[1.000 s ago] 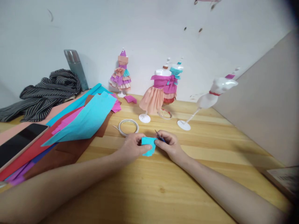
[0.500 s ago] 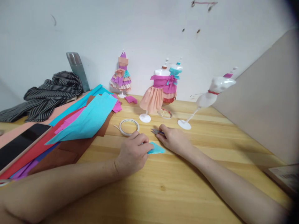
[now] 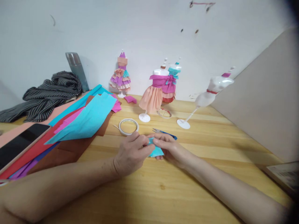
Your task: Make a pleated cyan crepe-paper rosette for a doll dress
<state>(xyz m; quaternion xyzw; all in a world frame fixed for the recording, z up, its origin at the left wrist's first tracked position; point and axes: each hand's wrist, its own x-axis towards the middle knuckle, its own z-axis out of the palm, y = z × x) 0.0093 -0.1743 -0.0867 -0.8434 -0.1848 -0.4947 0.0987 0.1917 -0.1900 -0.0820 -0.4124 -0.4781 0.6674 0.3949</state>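
A small piece of turquoise crepe paper [image 3: 156, 151] is pinched between my two hands above the wooden table. My left hand [image 3: 133, 152] is closed on its left end. From the other side, the thumb and fingers of my right hand [image 3: 171, 147] grip its upper right part. Thread snips [image 3: 165, 133] with blue handles lie on the table just beyond my right hand, blades pointing left. A roll of white double-sided tape [image 3: 128, 127] rests flat past my left hand, its loose end sticking out to the left.
Small dress forms in paper dresses [image 3: 151, 96] stand near the wall; a bare white one [image 3: 205, 98] leans at right. Crepe paper sheets [image 3: 84, 121], a phone [image 3: 23, 143], striped cloth [image 3: 51, 91] and a bottle [image 3: 78, 70] occupy the left. A ring-shaped roll [image 3: 164, 113] lies behind.
My right hand has let go of the thread snips, which now lie on the table. It has moved nearer and taken hold of the turquoise paper, which is now lifted and turned.
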